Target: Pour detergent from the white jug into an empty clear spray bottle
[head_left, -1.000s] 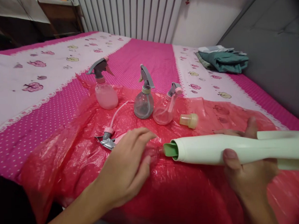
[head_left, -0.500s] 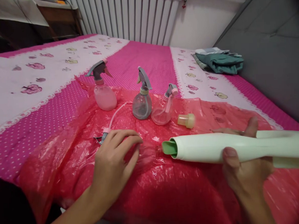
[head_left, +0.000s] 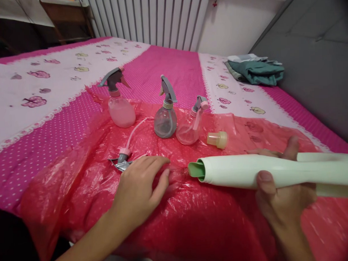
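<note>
My left hand curls around a clear plastic bottle, which lies nearly level with its neck pointing right. Much of the bottle is hidden by my fingers and blends with the red sheet. My right hand grips a long pale green vessel from below, thumb on its near side. A green spout sticks out of the vessel's mouth and meets the bottle's neck. Just beyond my left hand lies a loose grey and pink spray head with a thin tube.
Three spray bottles stand behind: one with pink liquid, a grey one and a clear pink-trimmed one. A yellowish cap lies to their right. Red plastic sheeting covers the bed. Folded clothes sit near the headboard.
My left hand has shifted slightly down and right, showing more of the loose spray head. The pale green vessel has stayed almost in place.
</note>
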The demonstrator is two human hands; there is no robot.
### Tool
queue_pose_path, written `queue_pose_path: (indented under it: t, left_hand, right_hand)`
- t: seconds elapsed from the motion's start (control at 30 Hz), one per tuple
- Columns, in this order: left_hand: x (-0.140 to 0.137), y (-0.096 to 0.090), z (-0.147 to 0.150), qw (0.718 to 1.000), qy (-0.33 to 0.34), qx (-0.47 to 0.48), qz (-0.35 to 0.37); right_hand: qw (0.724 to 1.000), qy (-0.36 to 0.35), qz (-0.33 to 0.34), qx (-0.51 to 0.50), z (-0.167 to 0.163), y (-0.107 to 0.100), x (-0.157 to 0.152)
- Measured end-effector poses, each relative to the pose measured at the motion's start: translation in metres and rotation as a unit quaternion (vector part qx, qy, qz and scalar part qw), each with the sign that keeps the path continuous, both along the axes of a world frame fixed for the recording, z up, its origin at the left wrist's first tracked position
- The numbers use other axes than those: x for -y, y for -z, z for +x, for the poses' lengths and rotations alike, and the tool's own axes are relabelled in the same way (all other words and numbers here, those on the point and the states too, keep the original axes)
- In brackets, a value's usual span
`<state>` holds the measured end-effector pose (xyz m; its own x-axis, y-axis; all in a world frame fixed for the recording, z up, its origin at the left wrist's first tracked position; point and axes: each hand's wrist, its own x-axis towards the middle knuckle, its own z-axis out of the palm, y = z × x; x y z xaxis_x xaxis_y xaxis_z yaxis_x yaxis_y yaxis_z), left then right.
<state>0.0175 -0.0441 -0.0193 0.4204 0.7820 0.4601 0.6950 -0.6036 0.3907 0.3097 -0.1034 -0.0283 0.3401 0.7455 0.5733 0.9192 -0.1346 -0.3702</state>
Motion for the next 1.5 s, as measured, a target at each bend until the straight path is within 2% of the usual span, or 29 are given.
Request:
queue_pose_path:
  t: [0.27,0.47,0.77,1.13,1.5]
  left_hand:
    - [0.0,0.001,0.0,1.0,-0.001,0.002,0.002]
    - [0.0,0.004,0.001,1.0,0.002,0.01,0.027]
    - [-0.001,0.006,0.002,0.999,0.007,0.014,0.032]
    - [-0.001,0.005,0.002,0.999,0.01,0.014,0.028]
    - [-0.002,0.003,0.002,1.0,0.005,0.0,0.021]
  right_hand:
    - [1.0,0.002,0.016,0.001,0.008,0.006,-0.005]
    - [1.0,-0.002,-0.015,0.003,0.001,0.0,-0.004]
    - [1.0,-0.004,-0.022,-0.007,0.001,0.0,-0.004]
    - [1.0,-0.01,-0.001,-0.013,0.005,0.004,-0.004]
    - [0.992,-0.083,-0.032,-0.091,0.022,-0.003,-0.004]
